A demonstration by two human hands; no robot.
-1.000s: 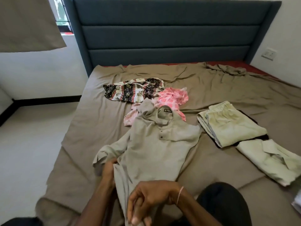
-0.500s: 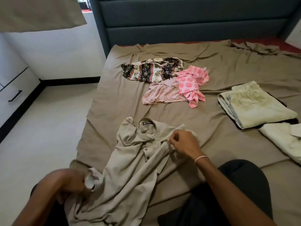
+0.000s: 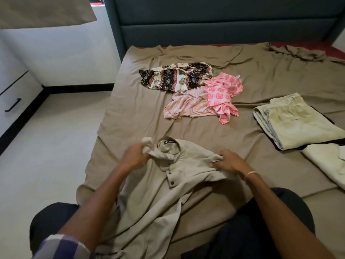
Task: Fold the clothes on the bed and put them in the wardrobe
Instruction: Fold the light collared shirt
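A beige button shirt (image 3: pixel 168 193) lies face up on the near part of the bed (image 3: pixel 134 109), collar toward the headboard. My left hand (image 3: pixel 135 155) grips the bunched fabric at the shirt's left shoulder beside the collar. My right hand (image 3: pixel 228 161) pinches the right shoulder. Farther up the bed lie a black-and-cream patterned garment (image 3: pixel 175 75) and a crumpled pink garment (image 3: pixel 209 99), both unfolded. On the right sit folded pale green trousers (image 3: pixel 296 120) and a folded pale shirt (image 3: pixel 328 163).
A dark blue padded headboard (image 3: pixel 224 21) stands at the far end. White drawers (image 3: pixel 13 94) with a black handle line the left wall, with bare floor (image 3: pixel 46 146) between them and the bed. My dark-trousered knees (image 3: pixel 261 230) rest on the bed's near edge.
My left hand has come up from the shirt's lower sleeve to its left shoulder. My right hand stays on the right shoulder. The view has shifted slightly.
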